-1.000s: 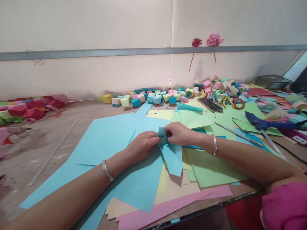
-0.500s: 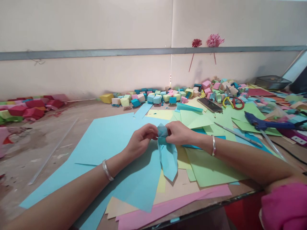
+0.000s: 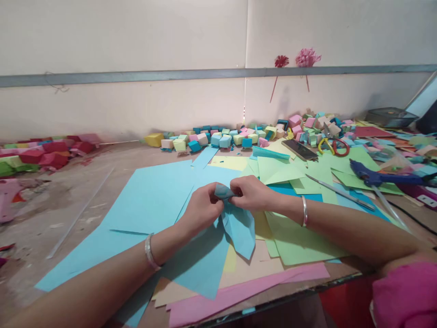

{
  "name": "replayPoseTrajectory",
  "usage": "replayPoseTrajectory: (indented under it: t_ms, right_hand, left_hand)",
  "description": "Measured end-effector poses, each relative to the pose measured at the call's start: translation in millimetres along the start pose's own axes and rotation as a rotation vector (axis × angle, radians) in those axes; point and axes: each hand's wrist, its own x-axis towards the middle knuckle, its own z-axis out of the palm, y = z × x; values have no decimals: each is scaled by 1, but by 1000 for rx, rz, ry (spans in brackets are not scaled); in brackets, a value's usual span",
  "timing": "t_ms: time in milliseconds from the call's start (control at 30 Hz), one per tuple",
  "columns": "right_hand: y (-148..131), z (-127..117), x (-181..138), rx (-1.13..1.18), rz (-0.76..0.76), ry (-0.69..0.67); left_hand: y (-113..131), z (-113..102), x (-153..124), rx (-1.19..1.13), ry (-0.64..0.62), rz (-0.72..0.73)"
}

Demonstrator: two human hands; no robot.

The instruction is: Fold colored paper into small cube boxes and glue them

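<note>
A light blue folded paper strip [image 3: 239,228] hangs between my two hands over the table, its upper end rolled into a small bundle. My left hand [image 3: 201,212] is closed, pinching that bundle from the left. My right hand [image 3: 251,193] is closed on it from the right, fingertips touching the left hand's. The strip's pointed lower end rests on the paper pile. Under the hands lies a large light blue sheet [image 3: 153,200], with green sheets [image 3: 300,237] to the right and pink sheets [image 3: 246,291] at the near edge. Both wrists wear silver bangles.
Several small folded paper cubes [image 3: 221,139] line the back of the table. A phone [image 3: 299,149], scissors [image 3: 332,146], a metal ruler [image 3: 337,191] and a blue glue gun [image 3: 375,177] lie at the right. Red and pink paper boxes [image 3: 44,155] sit at the far left.
Both hands have shifted slightly left and lowered, and the rolled end of the blue strip is now turned flatter between the fingers. The strip's tail has swung a little.
</note>
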Motion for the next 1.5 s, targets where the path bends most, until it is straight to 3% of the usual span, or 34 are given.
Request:
replayPoseTrajectory:
  t_ms: [500, 633, 733, 867, 1133, 1200, 1333, 1500]
  right_hand:
    - [0, 1, 0, 49, -9, -16]
    - [2, -3, 1, 28, 17, -40]
    - [3, -4, 3, -30, 50, -34]
    - [3, -2, 3, -50, 48, -30]
    - [-9, -2, -3, 22, 1, -73]
    - [-10, -2, -4, 40, -10, -63]
    - [-4, -1, -3, 63, 11, -18]
    - [3, -5, -1, 183, -63, 138]
  left_hand:
    - [-6, 0, 3, -52, 7, -67]
    - [-12, -3, 5, -89, 63, -158]
    - [-13, -4, 5, -85, 35, -216]
    - [-8, -4, 4, -43, 7, -135]
    - [-3, 0, 4, 102, 164, 13]
    - [-1, 0, 3, 109, 154, 36]
    - [1, 0, 3, -178, -11, -50]
    - [-2, -2, 6, -549, 104, -209]
